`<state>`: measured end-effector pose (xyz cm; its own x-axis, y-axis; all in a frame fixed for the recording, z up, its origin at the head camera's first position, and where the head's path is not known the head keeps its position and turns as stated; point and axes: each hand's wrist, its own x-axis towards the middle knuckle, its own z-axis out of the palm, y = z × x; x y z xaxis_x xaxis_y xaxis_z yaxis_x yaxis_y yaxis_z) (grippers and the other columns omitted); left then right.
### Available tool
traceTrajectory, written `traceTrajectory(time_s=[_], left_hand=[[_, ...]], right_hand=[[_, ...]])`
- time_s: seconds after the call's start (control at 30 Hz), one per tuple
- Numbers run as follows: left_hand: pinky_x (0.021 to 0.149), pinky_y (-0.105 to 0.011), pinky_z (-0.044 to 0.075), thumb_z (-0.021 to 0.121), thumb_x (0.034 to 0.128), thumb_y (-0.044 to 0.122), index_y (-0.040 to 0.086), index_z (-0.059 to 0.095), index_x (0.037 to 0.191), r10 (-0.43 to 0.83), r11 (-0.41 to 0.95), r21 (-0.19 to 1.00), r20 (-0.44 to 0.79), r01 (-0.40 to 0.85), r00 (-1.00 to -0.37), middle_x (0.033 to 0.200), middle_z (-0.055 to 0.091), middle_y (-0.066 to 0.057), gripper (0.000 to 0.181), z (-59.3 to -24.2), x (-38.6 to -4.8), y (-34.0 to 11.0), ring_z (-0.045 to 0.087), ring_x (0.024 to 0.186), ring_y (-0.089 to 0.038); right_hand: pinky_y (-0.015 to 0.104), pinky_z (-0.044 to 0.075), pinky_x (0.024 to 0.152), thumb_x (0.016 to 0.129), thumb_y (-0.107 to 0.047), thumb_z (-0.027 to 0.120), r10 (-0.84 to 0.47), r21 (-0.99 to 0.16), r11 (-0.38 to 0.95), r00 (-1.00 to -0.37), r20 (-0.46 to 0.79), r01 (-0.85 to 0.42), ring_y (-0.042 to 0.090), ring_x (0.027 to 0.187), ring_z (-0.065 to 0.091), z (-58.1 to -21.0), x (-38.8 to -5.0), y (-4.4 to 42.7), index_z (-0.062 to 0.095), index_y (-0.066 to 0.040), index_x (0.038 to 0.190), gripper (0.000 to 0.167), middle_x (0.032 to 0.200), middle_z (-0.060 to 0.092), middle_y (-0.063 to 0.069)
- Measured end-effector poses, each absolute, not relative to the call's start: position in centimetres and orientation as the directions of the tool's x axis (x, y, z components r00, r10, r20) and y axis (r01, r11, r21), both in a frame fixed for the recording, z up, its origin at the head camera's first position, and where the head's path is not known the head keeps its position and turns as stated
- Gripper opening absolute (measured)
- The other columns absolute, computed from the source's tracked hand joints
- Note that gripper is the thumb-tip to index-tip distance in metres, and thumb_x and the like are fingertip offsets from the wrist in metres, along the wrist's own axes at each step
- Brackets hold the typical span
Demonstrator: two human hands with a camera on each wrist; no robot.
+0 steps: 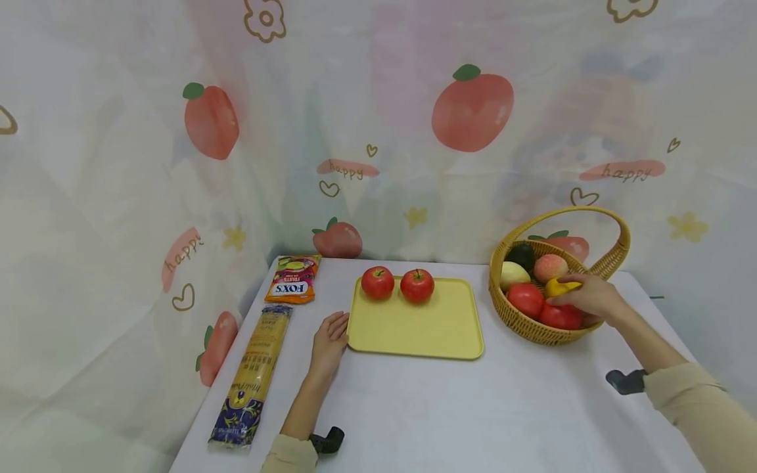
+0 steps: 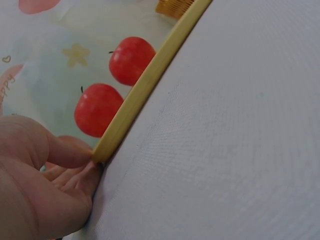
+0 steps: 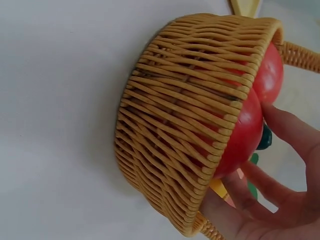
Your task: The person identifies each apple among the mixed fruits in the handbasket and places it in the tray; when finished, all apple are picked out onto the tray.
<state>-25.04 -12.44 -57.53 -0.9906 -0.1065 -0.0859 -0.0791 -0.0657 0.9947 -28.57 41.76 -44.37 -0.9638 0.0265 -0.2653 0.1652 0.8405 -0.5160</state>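
Note:
My left hand (image 1: 328, 347) lies at the left edge of the yellow tray (image 1: 414, 332), palm partly upward. In the left wrist view, its thumb touches the corner of the tray (image 2: 131, 102), fingers loosely extended beside it. Two red apples (image 1: 377, 283) (image 1: 416, 286) sit at the tray's back. My right hand (image 1: 591, 297) reaches into the wicker basket (image 1: 535, 332), fingers spread around a red fruit (image 1: 560, 318) and a yellow item (image 1: 559, 287). In the right wrist view, the thumb of my right hand (image 3: 295, 190) meets the red fruit (image 3: 242, 137); some fingertips are hidden behind it.
Inside the basket are also another red fruit (image 1: 525, 300), a pale fruit (image 1: 514, 275), a peach (image 1: 550, 267) and a dark green item (image 1: 521, 255). A candy bag (image 1: 293, 279) and a spaghetti packet (image 1: 251, 378) lie left of the tray. The basket handle (image 1: 562, 210) arches above.

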Motion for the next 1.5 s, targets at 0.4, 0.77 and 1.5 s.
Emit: traceTrajectory(time_s=[0.4,0.77,1.5], left_hand=[[0.118,-0.044,0.044,0.052,0.1021,-0.012,-0.001,0.044,0.152,-0.102,-0.077,0.994,-0.084,-0.076,-0.991,0.153,0.052,-0.022,0.052,-57.6,-25.5,-12.6,0.049,0.143,-0.035],[0.117,-0.044,0.044,0.052,0.1015,-0.013,-0.002,0.045,0.152,-0.106,-0.09,0.993,-0.089,-0.08,-0.99,0.153,0.053,-0.022,0.052,-57.9,-25.5,-12.5,0.05,0.143,-0.035],[0.116,-0.041,0.045,0.052,0.1008,-0.014,-0.001,0.046,0.151,-0.108,-0.088,0.993,-0.089,-0.08,-0.99,0.152,0.054,-0.02,0.052,-58.3,-25.5,-12.5,0.051,0.142,-0.032]], right_hand=[[0.064,0.054,0.089,0.086,-0.051,0.079,0.129,-0.464,0.863,-0.975,-0.18,0.2,0.059,0.113,0.041,-44.7,-28.2,40.5,0.043,0.011,0.145,0.093,0.137,0.041,0.046],[0.054,0.061,0.089,0.089,-0.047,0.078,0.2,-0.602,0.736,-0.95,-0.24,0.308,0.053,0.116,0.042,-44.2,-27.2,40.6,0.039,0.006,0.153,0.092,0.141,0.037,0.042],[0.022,0.062,0.073,0.096,-0.047,0.073,0.18,-0.806,0.538,-0.968,-0.177,0.247,0.004,0.095,0.057,-42.5,-25.7,41.9,0.038,-0.001,0.158,0.085,0.101,0.061,-0.029]])
